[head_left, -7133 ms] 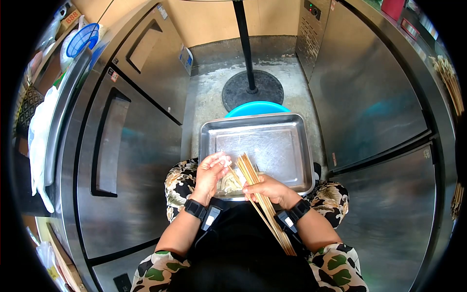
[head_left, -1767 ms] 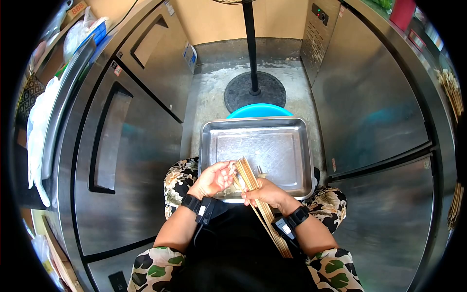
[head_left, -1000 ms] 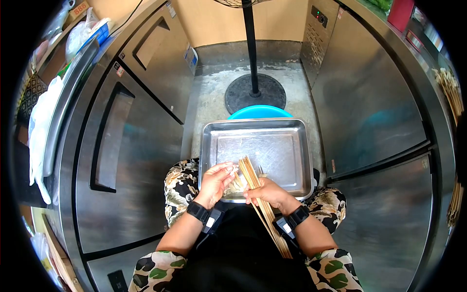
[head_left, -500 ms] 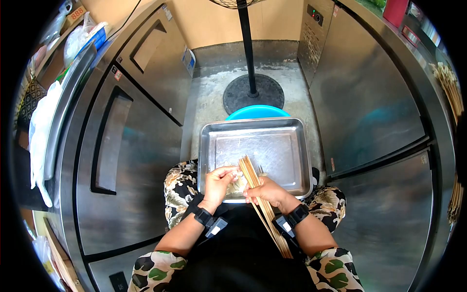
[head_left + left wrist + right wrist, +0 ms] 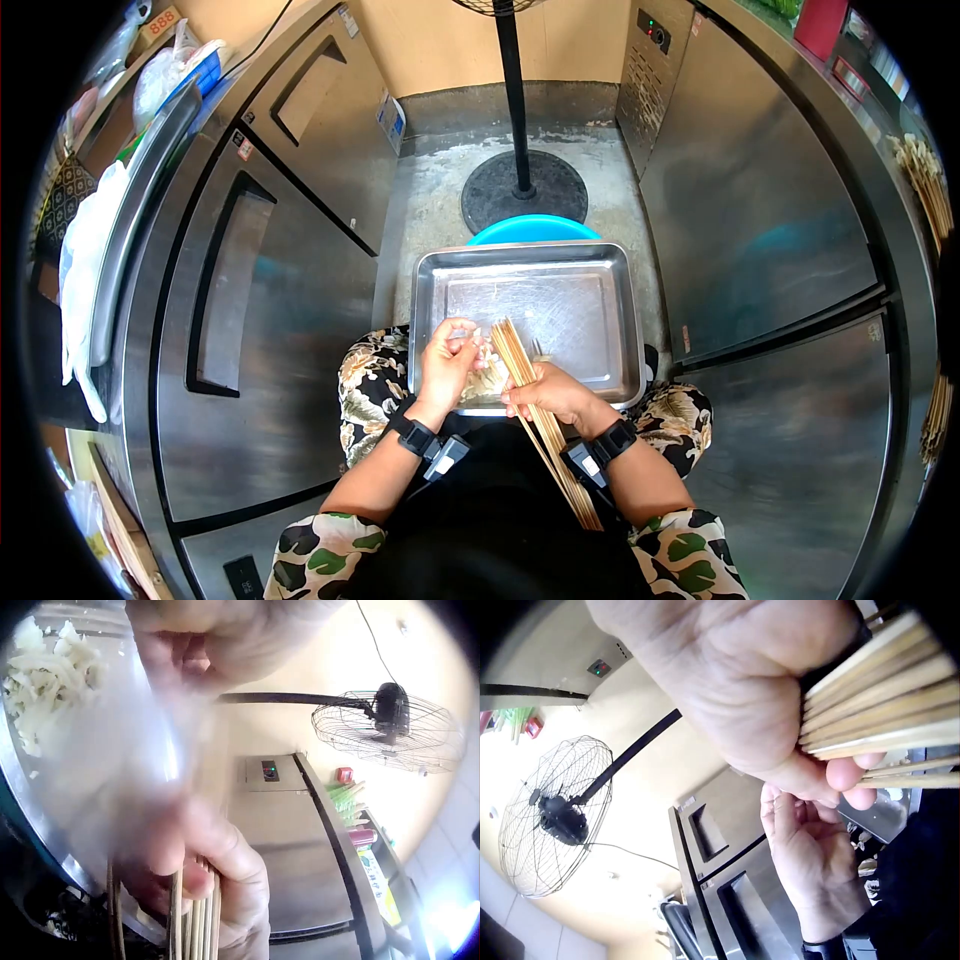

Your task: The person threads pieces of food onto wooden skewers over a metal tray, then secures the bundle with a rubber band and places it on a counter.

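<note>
My right hand (image 5: 556, 393) grips a thick bundle of bamboo skewers (image 5: 514, 355), slanting from the tray down across the lap. In the right wrist view, a couple of thin skewers (image 5: 911, 776) stand apart from the bundle by the fingertips. My left hand (image 5: 446, 368) is just left of the skewer tops, thumb and fingertips drawn together on a small whitish food piece (image 5: 479, 338), blurred in the left wrist view. Below the hands, pale shredded food pieces (image 5: 49, 686) lie in the near part of a steel tray (image 5: 626, 300); their kind is unclear.
The tray sits over the knees, with a blue basin (image 5: 535, 230) behind it. Steel cabinets stand on the left (image 5: 290, 330) and right (image 5: 760, 200). A fan stand's round base (image 5: 524, 190) is on the floor ahead. More skewers (image 5: 925, 185) lie on the right counter.
The left hand has shifted around beside the skewer tips, most recently drawing slightly up and left from them. The right hand keeps its grip on the bundle, nearly still.
</note>
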`<state>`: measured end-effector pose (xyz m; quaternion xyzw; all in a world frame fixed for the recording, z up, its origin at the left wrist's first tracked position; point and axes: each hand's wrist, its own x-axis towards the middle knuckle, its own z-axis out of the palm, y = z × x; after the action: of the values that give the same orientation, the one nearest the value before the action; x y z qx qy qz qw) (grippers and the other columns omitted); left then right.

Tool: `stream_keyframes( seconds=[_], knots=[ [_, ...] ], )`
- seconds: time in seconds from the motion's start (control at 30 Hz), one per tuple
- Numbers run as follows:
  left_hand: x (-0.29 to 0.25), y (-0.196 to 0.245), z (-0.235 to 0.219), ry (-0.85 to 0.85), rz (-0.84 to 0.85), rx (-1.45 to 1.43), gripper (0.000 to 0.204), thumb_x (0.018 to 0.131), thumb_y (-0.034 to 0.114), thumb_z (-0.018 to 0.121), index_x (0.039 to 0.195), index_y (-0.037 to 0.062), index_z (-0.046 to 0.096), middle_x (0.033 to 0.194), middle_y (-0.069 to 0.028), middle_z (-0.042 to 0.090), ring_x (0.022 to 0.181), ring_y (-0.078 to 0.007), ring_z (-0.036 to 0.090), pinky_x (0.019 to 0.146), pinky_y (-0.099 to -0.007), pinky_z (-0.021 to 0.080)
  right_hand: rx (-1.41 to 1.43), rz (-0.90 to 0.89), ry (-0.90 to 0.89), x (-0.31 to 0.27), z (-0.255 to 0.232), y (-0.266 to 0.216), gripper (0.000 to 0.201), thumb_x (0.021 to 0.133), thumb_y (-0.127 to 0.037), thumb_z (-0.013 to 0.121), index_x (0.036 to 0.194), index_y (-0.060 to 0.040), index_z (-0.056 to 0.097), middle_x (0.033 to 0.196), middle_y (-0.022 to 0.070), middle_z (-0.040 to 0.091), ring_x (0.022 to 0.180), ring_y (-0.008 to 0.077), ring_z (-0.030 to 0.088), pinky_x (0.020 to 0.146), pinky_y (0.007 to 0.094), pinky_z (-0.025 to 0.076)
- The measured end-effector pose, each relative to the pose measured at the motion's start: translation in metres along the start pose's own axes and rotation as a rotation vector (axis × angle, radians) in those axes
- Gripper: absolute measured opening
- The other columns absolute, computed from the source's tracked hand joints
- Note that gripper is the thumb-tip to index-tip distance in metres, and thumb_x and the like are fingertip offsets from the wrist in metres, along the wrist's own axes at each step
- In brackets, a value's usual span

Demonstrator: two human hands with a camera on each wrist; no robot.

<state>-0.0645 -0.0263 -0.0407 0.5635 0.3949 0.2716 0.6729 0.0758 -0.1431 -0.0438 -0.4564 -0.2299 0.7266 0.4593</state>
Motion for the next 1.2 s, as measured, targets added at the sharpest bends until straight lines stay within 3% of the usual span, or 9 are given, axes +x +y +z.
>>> stream_keyframes(
  seconds=[0.27,0.47,0.67,1.0,1.13,1.2],
  knots=[
    [0.001,0.001,-0.003,-0.027,-0.025,-0.004,0.009,0.088,0.005,0.054,0.096,0.0008,0.058,0.081,-0.0078,0.065,0.069,-0.0079,0.06,0.058,-0.0185,0.048,-0.006,0.006,-0.014,-0.001,0.001,-0.003,0.011,0.077,-0.002,0.064,0.079,-0.0014,0.054,0.066,0.0105,0.061,0.052,0.0116,0.055,0.047,0.0218,0.043],
    [0.001,0.008,-0.011,-0.089,-0.313,-0.242,0.013,0.087,0.007,0.057,0.098,0.002,0.06,0.088,-0.0068,0.065,0.079,-0.0107,0.062,0.066,-0.0199,0.049,-0.002,-0.006,-0.026,-0.003,0.002,-0.004,0.013,0.077,-0.003,0.065,0.081,-0.0022,0.053,0.066,0.0104,0.061,0.052,0.012,0.055,0.046,0.0218,0.043],
    [-0.005,0.017,-0.006,-0.058,-0.478,-0.377,0.016,0.086,0.01,0.059,0.1,0.0021,0.06,0.091,-0.0072,0.065,0.082,-0.0116,0.062,0.072,-0.0203,0.05,0.022,-0.01,-0.032,-0.005,0.002,-0.006,0.013,0.077,-0.003,0.065,0.082,-0.0026,0.053,0.066,0.0104,0.061,0.052,0.0121,0.055,0.046,0.0217,0.043],
    [-0.02,0.008,0.006,-0.117,-0.459,-0.269,0.015,0.085,0.011,0.061,0.098,0.0047,0.061,0.087,-0.0034,0.065,0.08,-0.009,0.06,0.073,-0.0189,0.048,0.047,-0.019,-0.005,-0.004,-0.004,0.0,0.01,0.078,-0.006,0.064,0.083,-0.0022,0.057,0.068,0.0101,0.062,0.051,0.0114,0.054,0.046,0.022,0.042],
    [-0.027,0.013,0.012,-0.061,-0.421,-0.408,0.021,0.085,0.007,0.06,0.105,0.003,0.056,0.095,-0.0064,0.062,0.084,-0.0127,0.06,0.076,-0.0228,0.05,0.094,-0.033,-0.022,-0.002,-0.005,0.001,0.01,0.079,-0.007,0.064,0.085,-0.0025,0.058,0.07,0.0113,0.063,0.05,0.0105,0.053,0.045,0.0216,0.042],
    [-0.028,0.01,0.006,-0.117,-0.477,-0.465,0.024,0.085,0.005,0.059,0.108,0.0025,0.054,0.098,-0.0079,0.061,0.087,-0.0143,0.06,0.078,-0.0242,0.05,0.133,-0.021,-0.02,-0.003,-0.007,-0.001,0.01,0.08,-0.009,0.064,0.086,-0.0027,0.058,0.071,0.012,0.063,0.049,0.0102,0.052,0.045,0.0213,0.041]
  ],
)
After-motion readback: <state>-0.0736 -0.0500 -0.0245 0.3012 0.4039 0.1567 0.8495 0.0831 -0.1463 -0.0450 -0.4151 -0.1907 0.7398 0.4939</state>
